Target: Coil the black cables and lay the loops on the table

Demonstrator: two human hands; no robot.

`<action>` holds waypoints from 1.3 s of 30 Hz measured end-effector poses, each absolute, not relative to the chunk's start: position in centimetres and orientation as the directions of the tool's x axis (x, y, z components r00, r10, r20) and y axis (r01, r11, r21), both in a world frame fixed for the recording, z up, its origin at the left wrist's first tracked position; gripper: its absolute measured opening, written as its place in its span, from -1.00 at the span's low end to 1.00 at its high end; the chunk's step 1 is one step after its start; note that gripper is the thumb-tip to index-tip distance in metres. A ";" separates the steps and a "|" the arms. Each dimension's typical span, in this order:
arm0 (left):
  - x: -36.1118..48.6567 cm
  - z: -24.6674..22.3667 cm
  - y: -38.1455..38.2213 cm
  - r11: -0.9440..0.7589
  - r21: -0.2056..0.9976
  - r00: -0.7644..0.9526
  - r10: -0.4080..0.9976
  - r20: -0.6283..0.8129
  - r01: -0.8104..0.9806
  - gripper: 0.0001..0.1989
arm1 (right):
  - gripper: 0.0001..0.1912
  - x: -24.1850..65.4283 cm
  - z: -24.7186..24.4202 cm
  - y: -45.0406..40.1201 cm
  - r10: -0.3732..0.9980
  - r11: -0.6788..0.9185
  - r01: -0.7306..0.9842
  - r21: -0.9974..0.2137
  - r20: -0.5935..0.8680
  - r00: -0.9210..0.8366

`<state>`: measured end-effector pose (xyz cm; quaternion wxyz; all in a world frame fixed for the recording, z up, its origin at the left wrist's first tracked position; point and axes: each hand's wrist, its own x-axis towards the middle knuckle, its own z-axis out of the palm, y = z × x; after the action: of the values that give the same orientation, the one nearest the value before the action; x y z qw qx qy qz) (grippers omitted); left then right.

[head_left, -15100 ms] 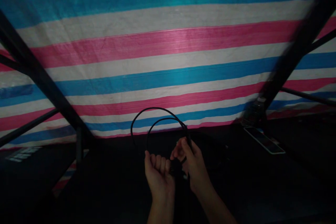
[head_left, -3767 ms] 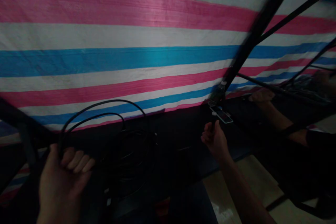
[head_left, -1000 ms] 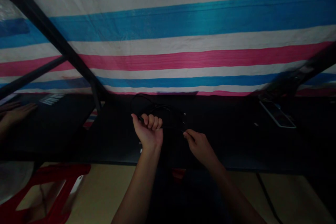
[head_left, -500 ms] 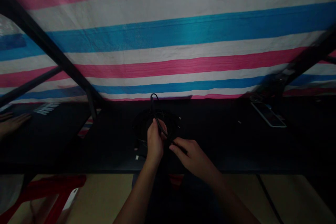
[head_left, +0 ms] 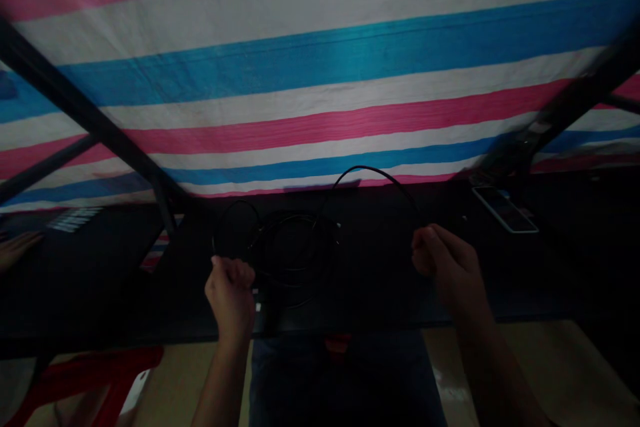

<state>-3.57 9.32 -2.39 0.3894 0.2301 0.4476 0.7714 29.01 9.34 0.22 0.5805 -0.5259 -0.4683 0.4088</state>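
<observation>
Between my hands a coiled black cable (head_left: 300, 283) lies on the dark table, its loops hard to make out in the low light. My left hand (head_left: 231, 290) is closed on a length of the cable that arches up at the left of the coil. Out to the right, my right hand (head_left: 447, 267) pinches another stretch, which rises in a tall arc from the coil. Small pale connector ends (head_left: 258, 307) show at the coil's near left, with others at its right side.
A phone (head_left: 506, 210) lies at the back right, near some tangled clutter. Another person's hand (head_left: 19, 250) rests on the neighbouring table beside a row of pale strips (head_left: 75, 219). Dark metal bars (head_left: 100, 127) slant up on both sides before a striped sheet (head_left: 320, 100). A red stool (head_left: 100, 370) stands below left.
My hands have moved apart from the middle, the left one to the left and the right one far to the right. Cable now arches from the coil to each hand.
</observation>
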 end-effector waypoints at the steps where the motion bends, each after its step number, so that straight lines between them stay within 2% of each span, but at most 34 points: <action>1: -3.5 -2.4 9.4 -0.296 0.881 -0.621 0.784 0.003 -0.370 -0.52 | -0.59 29.3 0.3 9.2 0.968 0.108 0.006 -0.994 0.107 0.228; 6: -3.6 -1.9 10.1 -0.281 0.903 -0.683 0.731 -0.018 -0.324 -0.72 | -0.49 30.7 0.7 8.1 0.984 0.075 0.041 -0.996 0.080 0.162; 12: -5.6 0.2 11.2 -0.302 0.914 -0.689 0.724 0.035 -0.272 -0.63 | -0.40 32.8 2.4 7.3 0.989 0.149 0.304 -0.941 0.135 -0.067; 14: -5.9 0.5 11.6 -0.290 0.918 -0.699 0.715 0.020 -0.271 -0.63 | -0.40 33.1 2.8 7.2 0.981 0.165 0.387 -0.907 0.109 -0.162; 17: -6.1 -0.2 12.0 -0.274 0.936 -0.697 0.716 0.043 -0.223 -0.68 | -0.37 33.0 2.9 7.0 0.959 0.146 0.422 -0.895 0.024 -0.282; 20: -6.1 -1.4 12.0 -0.263 0.964 -0.731 0.663 0.158 -0.031 -0.72 | -0.36 32.7 2.2 6.5 0.933 0.073 0.442 -0.894 -0.095 -0.348; 22: -6.0 -1.7 11.7 -0.266 0.934 -0.743 0.569 0.353 0.240 -0.52 | -0.37 32.5 1.8 6.3 0.915 0.007 0.445 -0.896 -0.174 -0.363; 23: -5.8 -1.5 11.4 -0.274 0.872 -0.710 0.506 0.489 0.406 -0.44 | -0.39 32.3 1.7 6.2 0.906 -0.020 0.435 -0.900 -0.200 -0.373; 24: -5.4 -1.0 11.0 -0.291 0.776 -0.641 0.441 0.628 0.559 -0.43 | -0.40 32.0 1.6 6.1 0.896 -0.039 0.419 -0.907 -0.218 -0.388; 26: -4.0 0.6 10.2 -0.385 0.574 -0.450 0.369 0.813 0.723 -0.58 | -0.45 31.4 1.7 6.2 0.873 -0.044 0.390 -0.920 -0.225 -0.432; 28: -1.9 2.6 9.4 -0.591 0.478 -0.214 0.461 0.861 0.650 -0.80 | -0.48 30.5 2.1 6.2 0.846 -0.018 0.392 -0.920 -0.223 -0.485; 30: 0.7 4.3 9.1 -0.747 0.477 0.163 0.601 0.782 0.463 -0.82 | -0.51 29.7 2.5 6.3 0.820 0.023 0.426 -0.904 -0.227 -0.525; 33: 3.7 5.1 10.1 -0.778 0.416 0.523 0.626 0.578 0.470 -0.82 | -0.56 28.8 3.2 6.2 0.803 0.087 0.501 -0.861 -0.237 -0.547; 35: 4.6 4.4 11.3 -0.786 0.345 0.639 0.618 0.457 0.513 -0.81 | -0.58 28.8 3.5 5.8 0.817 0.125 0.590 -0.797 -0.255 -0.518; 37: 4.6 3.2 12.4 -0.812 0.277 0.718 0.584 0.379 0.514 -0.62 | -0.59 29.4 3.7 5.1 0.847 0.122 0.719 -0.684 -0.306 -0.435; 39: 4.1 2.0 12.8 -0.842 0.226 0.766 0.540 0.348 0.490 -0.54 | -0.60 30.4 3.7 4.2 0.877 0.079 0.833 -0.548 -0.359 -0.319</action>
<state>4.08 12.85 1.95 0.0611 0.9378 0.2747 0.2036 30.43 4.22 3.74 0.0319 -0.5827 -0.7338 0.3478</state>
